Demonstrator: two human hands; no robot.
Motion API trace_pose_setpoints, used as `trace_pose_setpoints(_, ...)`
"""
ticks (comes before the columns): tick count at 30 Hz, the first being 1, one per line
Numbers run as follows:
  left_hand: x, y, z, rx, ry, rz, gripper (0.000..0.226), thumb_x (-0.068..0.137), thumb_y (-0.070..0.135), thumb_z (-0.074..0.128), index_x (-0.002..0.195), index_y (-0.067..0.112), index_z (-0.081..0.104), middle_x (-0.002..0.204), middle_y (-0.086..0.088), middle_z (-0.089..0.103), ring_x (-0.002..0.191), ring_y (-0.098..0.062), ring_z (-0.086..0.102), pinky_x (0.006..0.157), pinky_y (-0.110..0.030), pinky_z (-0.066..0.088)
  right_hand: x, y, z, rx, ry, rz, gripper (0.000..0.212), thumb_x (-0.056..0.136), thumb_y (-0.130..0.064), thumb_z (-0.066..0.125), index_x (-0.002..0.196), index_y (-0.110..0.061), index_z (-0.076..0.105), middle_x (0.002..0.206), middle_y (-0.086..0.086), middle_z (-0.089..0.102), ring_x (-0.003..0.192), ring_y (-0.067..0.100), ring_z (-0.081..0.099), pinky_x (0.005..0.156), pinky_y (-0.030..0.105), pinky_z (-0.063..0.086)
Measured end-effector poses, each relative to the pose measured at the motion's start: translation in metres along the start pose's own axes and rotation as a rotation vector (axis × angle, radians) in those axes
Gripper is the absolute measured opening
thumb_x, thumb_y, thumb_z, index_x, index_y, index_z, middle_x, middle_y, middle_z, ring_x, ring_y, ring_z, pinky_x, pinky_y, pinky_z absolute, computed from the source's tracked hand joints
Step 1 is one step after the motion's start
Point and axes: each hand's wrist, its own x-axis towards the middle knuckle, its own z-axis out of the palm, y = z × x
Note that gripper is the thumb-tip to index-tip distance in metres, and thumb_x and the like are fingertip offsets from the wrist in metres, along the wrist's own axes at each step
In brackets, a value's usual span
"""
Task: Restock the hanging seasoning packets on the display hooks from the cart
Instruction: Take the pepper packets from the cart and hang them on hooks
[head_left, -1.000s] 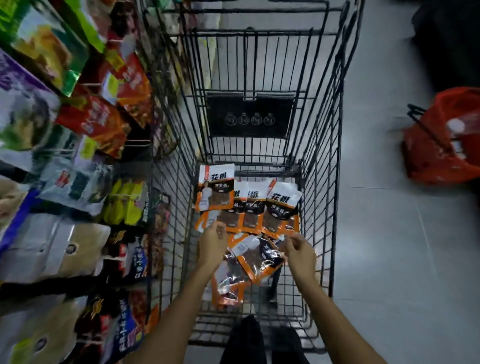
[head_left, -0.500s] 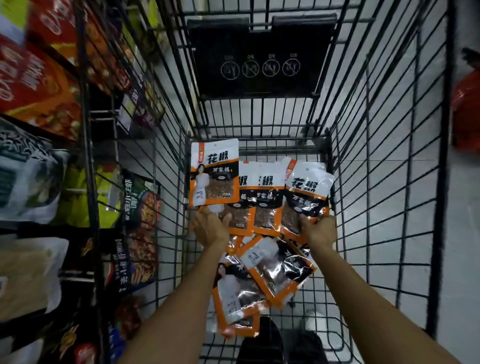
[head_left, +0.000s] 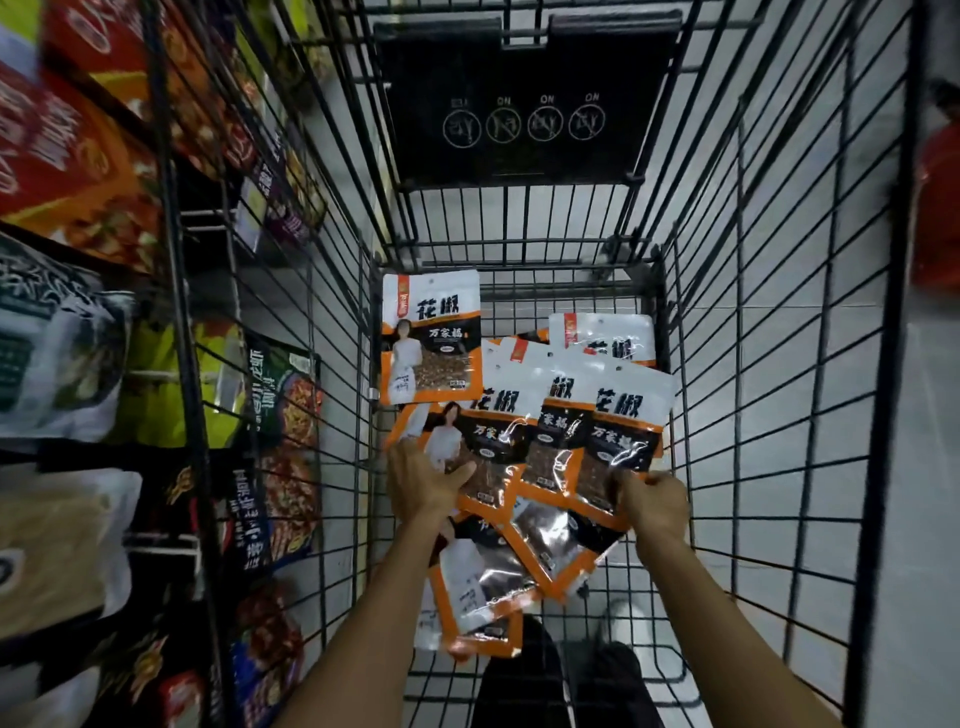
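You stand on a pale tiled floor (head_left: 932, 467); at 9 o'clock, shelves of bagged goods (head_left: 62, 364); at 2 o'clock something red (head_left: 937, 208), perhaps a basket, blurred.

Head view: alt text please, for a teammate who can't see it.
The left hand and right hand grip a fanned bunch of orange-and-white seasoning packets inside a black wire shopping cart. More packets lie beneath; stocked shelves stand left.

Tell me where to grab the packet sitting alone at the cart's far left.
Pinch the packet by its white top strip, probably from the right: it is flat and uncovered, while the left edge sits by the cart wall and the bottom meets other packets.
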Motion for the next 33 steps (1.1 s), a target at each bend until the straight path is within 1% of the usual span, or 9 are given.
trace_pose_setpoints(5,0.010,0.008,0.001,-0.052,0.005,-0.024,0.089,0.064,0.038,0.085,0.136,0.007,0.044,0.140,-0.013,0.046,0.129,-0.032,0.043,0.098,-0.047,0.045,0.004,-0.018,0.003,0.077,-0.125,-0.013,0.040,0.077,-0.032,0.077,0.101,-0.002,0.065,0.098,0.015,0.069,0.089,0.030,0.065,0.082,0.043,0.054)
trace_pose_setpoints(8,0.011,0.012,-0.003,-0.172,-0.062,-0.131,0.088,0.062,0.032,0.088,0.135,0.008,0.046,0.135,-0.010,0.052,0.122,-0.030,0.052,0.092,-0.036,0.050,0.006,-0.023,0.000,0.264,-0.291,0.048,0.018,0.082,-0.013,0.073,0.097,-0.010,0.064,0.098,0.012,0.069,0.091,0.029,0.066,0.082,0.047,0.055)
trace_pose_setpoints(12,-0.003,0.007,-0.014,-0.610,-0.247,-0.362,0.029,0.063,0.009,0.086,0.083,0.009,0.064,0.088,-0.007,0.068,0.063,-0.010,0.066,0.050,-0.022,0.052,-0.001,-0.027,-0.004,0.264,-0.285,0.011,0.018,0.083,0.000,0.067,0.099,-0.006,0.062,0.108,0.017,0.067,0.099,0.032,0.064,0.089,0.049,0.052)
trace_pose_setpoints(15,-0.018,0.001,-0.021,-0.859,-0.497,-0.436,0.035,0.073,-0.001,0.076,0.106,0.002,0.065,0.105,-0.018,0.068,0.083,-0.025,0.069,0.074,-0.041,0.057,-0.011,-0.025,-0.008,0.057,-0.159,-0.108,0.038,0.081,-0.003,0.071,0.118,-0.002,0.061,0.117,0.018,0.065,0.110,0.035,0.060,0.098,0.051,0.047)
trace_pose_setpoints(19,-0.037,0.002,-0.026,-1.037,-0.645,-0.443,0.031,0.086,-0.004,0.060,0.116,0.002,0.061,0.116,-0.021,0.063,0.096,-0.029,0.067,0.080,-0.043,0.056,-0.034,-0.025,-0.019,-0.045,-0.060,-0.157,0.032,0.081,-0.008,0.072,0.112,-0.002,0.065,0.110,0.018,0.069,0.104,0.032,0.064,0.089,0.037,0.051)
trace_pose_setpoints(22,-0.053,0.006,-0.033,-1.022,-0.632,-0.435,0.043,0.087,-0.002,0.061,0.129,0.001,0.054,0.128,-0.023,0.057,0.118,-0.035,0.056,0.092,-0.045,0.049,-0.056,-0.026,-0.033,-0.077,-0.030,-0.203,0.028,0.082,-0.008,0.071,0.109,-0.003,0.066,0.109,0.018,0.069,0.103,0.032,0.064,0.080,0.030,0.045)
trace_pose_setpoints(25,-0.073,0.010,-0.046,-0.931,-0.583,-0.383,0.046,0.082,0.005,0.068,0.126,0.004,0.056,0.122,-0.020,0.062,0.100,-0.030,0.064,0.081,-0.041,0.052,-0.079,-0.027,-0.049,-0.086,-0.029,-0.250,0.028,0.084,-0.008,0.069,0.110,-0.002,0.065,0.110,0.018,0.068,0.105,0.032,0.063,0.075,0.025,0.039)
trace_pose_setpoints(30,-0.116,0.004,-0.076,-0.907,-0.496,-0.224,0.051,0.080,0.003,0.070,0.128,0.001,0.051,0.125,-0.020,0.060,0.117,-0.035,0.056,0.103,-0.052,0.042,-0.119,-0.030,-0.083,-0.053,-0.080,-0.361,0.028,0.085,-0.009,0.067,0.112,-0.003,0.063,0.110,0.017,0.068,0.104,0.031,0.063,0.079,0.027,0.042)
trace_pose_setpoints(33,-0.147,0.000,-0.100,-0.923,-0.397,-0.100,0.041,0.080,-0.001,0.069,0.120,0.000,0.058,0.107,-0.017,0.068,0.101,-0.031,0.063,0.096,-0.048,0.048,-0.143,-0.034,-0.109,-0.021,-0.149,-0.450,0.026,0.085,-0.008,0.067,0.110,-0.003,0.064,0.107,0.016,0.069,0.099,0.029,0.064,0.078,0.028,0.046)
